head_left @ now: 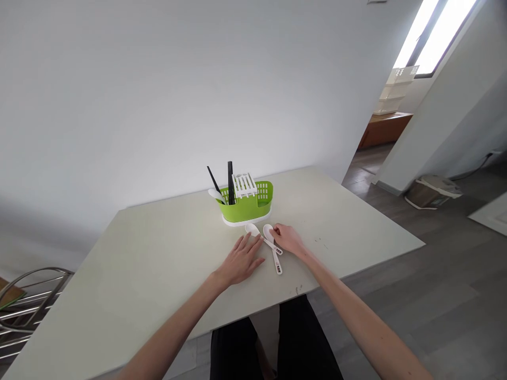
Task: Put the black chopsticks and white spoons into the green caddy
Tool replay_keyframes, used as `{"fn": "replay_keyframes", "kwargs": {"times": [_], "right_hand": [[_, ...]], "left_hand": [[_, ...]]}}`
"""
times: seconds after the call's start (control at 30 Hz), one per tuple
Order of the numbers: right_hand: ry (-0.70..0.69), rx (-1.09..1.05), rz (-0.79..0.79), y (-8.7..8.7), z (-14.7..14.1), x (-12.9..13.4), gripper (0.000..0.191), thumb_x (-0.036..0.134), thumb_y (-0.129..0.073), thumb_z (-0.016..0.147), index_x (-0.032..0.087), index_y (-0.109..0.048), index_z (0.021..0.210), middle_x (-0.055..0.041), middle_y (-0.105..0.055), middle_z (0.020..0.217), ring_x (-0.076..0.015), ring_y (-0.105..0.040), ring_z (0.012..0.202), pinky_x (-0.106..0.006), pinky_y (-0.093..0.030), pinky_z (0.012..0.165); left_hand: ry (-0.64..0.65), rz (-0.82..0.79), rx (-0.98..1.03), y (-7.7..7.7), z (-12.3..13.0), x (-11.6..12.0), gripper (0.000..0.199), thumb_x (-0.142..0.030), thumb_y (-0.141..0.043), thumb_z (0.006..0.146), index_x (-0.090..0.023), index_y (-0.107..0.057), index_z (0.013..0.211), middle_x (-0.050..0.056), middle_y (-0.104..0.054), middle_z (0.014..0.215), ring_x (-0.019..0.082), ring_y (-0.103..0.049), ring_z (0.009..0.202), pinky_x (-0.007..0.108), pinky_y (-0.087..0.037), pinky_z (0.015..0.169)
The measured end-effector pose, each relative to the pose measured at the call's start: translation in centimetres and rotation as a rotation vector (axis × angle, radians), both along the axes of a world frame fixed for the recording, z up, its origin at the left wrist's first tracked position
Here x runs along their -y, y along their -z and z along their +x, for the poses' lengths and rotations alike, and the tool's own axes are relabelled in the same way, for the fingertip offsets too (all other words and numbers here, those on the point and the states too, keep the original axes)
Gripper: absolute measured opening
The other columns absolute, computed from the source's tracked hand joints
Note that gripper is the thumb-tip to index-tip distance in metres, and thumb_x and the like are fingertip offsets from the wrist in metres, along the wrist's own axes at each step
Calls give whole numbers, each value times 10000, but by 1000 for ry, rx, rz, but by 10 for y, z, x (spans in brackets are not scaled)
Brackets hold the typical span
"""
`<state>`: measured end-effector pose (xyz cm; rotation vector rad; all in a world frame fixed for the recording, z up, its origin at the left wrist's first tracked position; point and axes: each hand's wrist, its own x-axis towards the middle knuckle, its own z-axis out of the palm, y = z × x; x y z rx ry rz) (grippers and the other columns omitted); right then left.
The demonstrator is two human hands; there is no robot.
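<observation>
Right hand point(289, 239) curled at the bowl of one white plastic-looking spoon point(268, 231); can't tell from here whether it's pinched. Left hand point(239, 262) spread open beside a second, crossed white spoon point(251, 228). Both lie near of the green perforated basket point(245, 210). Probably light, stiff, slick; handles look the best hold.

Window point(447, 37) and bin point(430, 191) to my right

Before me rises a plain, pale wall point(178, 95). Past its right-hand edge I see translucent shelving point(396, 91) by the bright window, just above a reddish-brown wooden piece point(386, 131). Nearer me, the bin stands on grey plank flooring point(439, 248). Low on my left is a tubular metal frame point(29, 307).
</observation>
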<state>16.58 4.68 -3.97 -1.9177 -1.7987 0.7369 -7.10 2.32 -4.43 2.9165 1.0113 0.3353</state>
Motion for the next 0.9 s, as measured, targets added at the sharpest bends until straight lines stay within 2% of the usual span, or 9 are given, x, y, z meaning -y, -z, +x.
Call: {"fn": "replay_keyframes", "kwargs": {"times": [0.1,0.3,0.4,0.5,0.6,0.67,0.8,0.9], "right_hand": [[17,-8,13,0,15,0,275,369,-503,1044,201,-695,939,-37,-766,917,-166,-673,842,-243,-375,672],[113,-1,61,-8,61,3,255,356,-495,1030,206,-667,916,-52,-753,906,-183,-651,823,-260,-379,687],[169,1,99,-23,82,9,275,396,-466,1030,217,-640,915,-52,-733,849,-197,-644,779,-276,-386,671],[194,-72,190,-49,87,19,332,482,-434,1035,235,-600,887,-25,-698,763,-183,-620,668,-284,-409,648],[152,-350,380,-84,70,28,415,627,-486,998,249,-547,838,-1,-678,745,-147,-581,552,-273,-438,600],[112,-498,488,-108,50,30,470,701,-518,963,250,-526,830,-2,-685,789,-125,-566,504,-257,-425,532],[2,-632,652,-150,-2,18,475,718,-502,970,255,-505,869,-20,-733,886,-110,-593,484,-240,-443,502],[-67,-609,755,-171,-38,-1,454,694,-429,1014,259,-484,898,-34,-758,944,-116,-633,509,-236,-452,519]], "left_hand": [[11,-13,-26,2,-4,-1,678,-557,-333,1087,-304,-167,1693,46,-350,1709,280,-135,1628,522,-211,1307],[-4,-50,-44,1,-5,-3,678,-570,-305,1088,-263,-213,1685,76,-318,1722,297,-213,1612,516,-226,1301],[3,-37,-37,1,-5,-4,672,-561,-322,1087,-252,-231,1678,94,-327,1717,295,-229,1609,519,-226,1301],[-8,-3,-18,2,-4,-2,646,-542,-354,1083,-224,-310,1645,136,-290,1726,308,-289,1588,521,-273,1282],[-85,37,12,2,-1,-1,597,-523,-376,1076,-225,-403,1592,159,-240,1738,348,-377,1533,554,-370,1212],[-139,63,19,2,1,-3,574,-501,-379,1073,-222,-433,1572,153,-235,1740,371,-372,1527,583,-374,1195],[-164,88,32,6,1,-12,597,-463,-375,1068,-212,-378,1610,127,-288,1729,356,-218,1602,618,-221,1275],[-182,68,52,12,-3,-16,609,-458,-363,1066,-236,-334,1633,103,-353,1704,332,-184,1617,629,-156,1295]]}}
